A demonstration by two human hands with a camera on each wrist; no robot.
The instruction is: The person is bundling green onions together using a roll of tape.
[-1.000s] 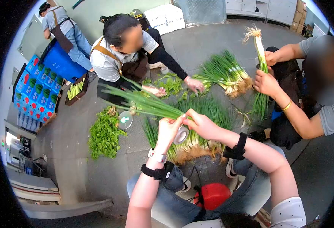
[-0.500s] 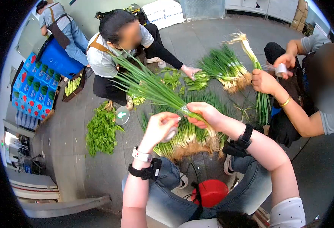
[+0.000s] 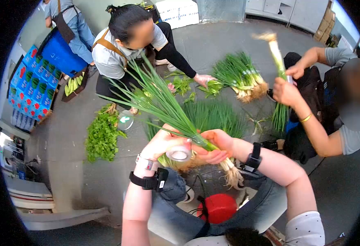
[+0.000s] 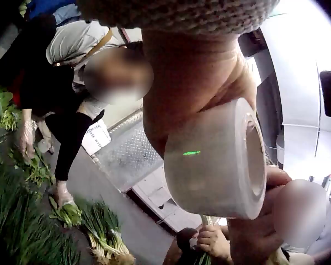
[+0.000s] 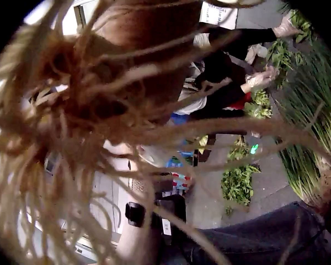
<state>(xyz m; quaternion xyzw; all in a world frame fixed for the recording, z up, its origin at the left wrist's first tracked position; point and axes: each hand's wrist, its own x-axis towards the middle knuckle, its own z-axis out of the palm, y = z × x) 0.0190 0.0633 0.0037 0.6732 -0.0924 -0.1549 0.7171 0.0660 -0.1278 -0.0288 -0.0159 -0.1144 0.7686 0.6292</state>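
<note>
Grey tiled floor (image 3: 67,143): leafy green herbs (image 3: 102,135) are heaped
Right hand (image 3: 217,145): green, white-stemmed scallion bunch (image 3: 163,106) is gripped above floor
Left hand (image 3: 163,143): clear round tape roll (image 4: 204,171) is held alongside
Background: blue printed cartons (image 3: 32,88) are stacked

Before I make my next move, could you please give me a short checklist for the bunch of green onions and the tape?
1. Bunch of green onions held in the right hand: ok.
2. Tape roll at the left hand: ok.
3. Roots sticking out past the right hand: ok.
4. Leaves gathered together: not ok, they fan out.
5. Tape all the way around the bunch: cannot tell, its far side is hidden.
</note>
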